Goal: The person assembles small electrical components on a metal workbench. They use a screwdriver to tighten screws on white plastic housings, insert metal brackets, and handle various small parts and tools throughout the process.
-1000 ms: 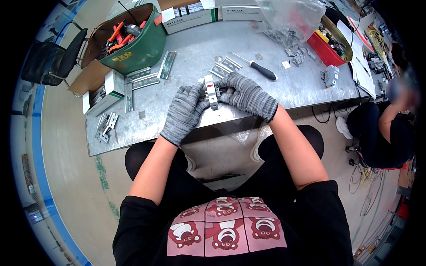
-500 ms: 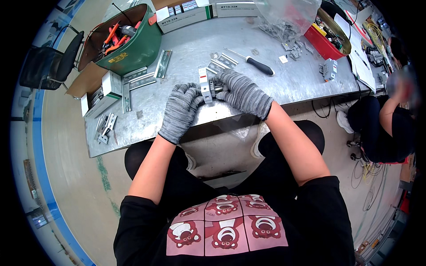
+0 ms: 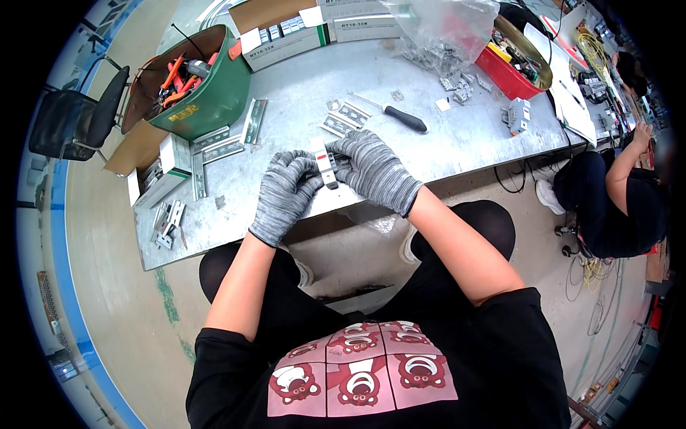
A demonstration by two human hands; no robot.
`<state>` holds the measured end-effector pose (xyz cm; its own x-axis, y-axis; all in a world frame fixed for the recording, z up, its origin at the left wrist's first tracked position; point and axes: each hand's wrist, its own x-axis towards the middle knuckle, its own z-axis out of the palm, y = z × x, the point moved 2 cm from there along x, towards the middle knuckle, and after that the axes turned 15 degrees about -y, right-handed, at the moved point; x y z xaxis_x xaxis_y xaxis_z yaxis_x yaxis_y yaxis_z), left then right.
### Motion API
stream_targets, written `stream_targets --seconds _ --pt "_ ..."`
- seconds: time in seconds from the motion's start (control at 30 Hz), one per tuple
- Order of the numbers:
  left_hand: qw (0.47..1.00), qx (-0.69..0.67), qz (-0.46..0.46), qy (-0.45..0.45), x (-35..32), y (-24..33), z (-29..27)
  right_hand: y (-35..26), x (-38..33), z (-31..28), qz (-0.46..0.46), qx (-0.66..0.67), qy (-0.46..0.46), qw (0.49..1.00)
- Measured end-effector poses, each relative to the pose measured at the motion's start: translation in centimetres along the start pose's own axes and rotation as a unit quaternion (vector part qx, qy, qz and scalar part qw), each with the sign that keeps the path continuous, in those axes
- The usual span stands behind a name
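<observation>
A slim white DIN-rail fuse holder (image 3: 324, 164) with a red mark is held between my hands above the table's near edge, its top leaning slightly left. My left hand (image 3: 286, 193), in a grey knit glove, pinches it from the left. From the right, my right hand (image 3: 377, 170), gloved alike, curls its fingers around the holder's side and a small metal-looking piece beside it, mostly hidden. Just beyond the hands lie short slotted metal rails (image 3: 346, 118). A screwdriver (image 3: 406, 119) with a black handle rests farther right.
A green tool bin (image 3: 214, 104) and an open carton of rails (image 3: 171, 168) stand left. Cartons (image 3: 286, 48) line the back. A plastic bag (image 3: 443, 28), red tin (image 3: 504, 71) and grey module (image 3: 517, 116) are right. Another person (image 3: 618, 186) sits at far right.
The fuse holder has come a little nearer to me and tilted slightly, both hands moving with it. The whole view has shifted a little. The other person's arm has moved.
</observation>
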<state>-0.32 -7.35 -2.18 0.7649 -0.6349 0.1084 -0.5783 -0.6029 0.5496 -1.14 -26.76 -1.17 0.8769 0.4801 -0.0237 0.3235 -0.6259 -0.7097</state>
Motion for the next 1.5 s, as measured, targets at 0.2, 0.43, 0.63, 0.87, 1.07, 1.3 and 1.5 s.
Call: stream_targets --seconds 0.2,0.43,0.63,0.87,1.07,1.3,1.5 --pt "1.0 -0.002 -0.006 0.007 0.4 0.4 0.1 0.7 0.0 0.0 -0.06 -0.071 0.048 0.995" --pt "1.0 -0.012 -0.024 -0.015 -0.3 1.1 -0.6 4.9 -3.3 -10.2 0.163 -0.037 0.124 0.978" --pt "1.0 0.002 0.011 -0.017 0.5 1.3 0.1 16.6 -5.7 -15.5 0.314 -0.142 0.257 0.903" --pt "0.996 -0.085 -0.016 -0.033 -0.3 1.3 -1.5 19.4 -6.4 -15.1 0.214 0.022 0.292 0.932" --pt "0.984 -0.173 -0.026 0.021 -0.8 0.0 -1.4 13.9 -5.2 -13.9 0.201 -0.173 0.334 0.905" --pt "0.958 -0.257 0.004 0.129 -0.9 1.5 -3.1 -2.2 -3.5 -9.0 -0.069 0.117 0.22 0.966" --pt "0.813 -0.577 0.05 0.061 0.1 4.6 -3.0 -5.8 -1.3 -5.1 -0.146 0.161 0.043 0.975"
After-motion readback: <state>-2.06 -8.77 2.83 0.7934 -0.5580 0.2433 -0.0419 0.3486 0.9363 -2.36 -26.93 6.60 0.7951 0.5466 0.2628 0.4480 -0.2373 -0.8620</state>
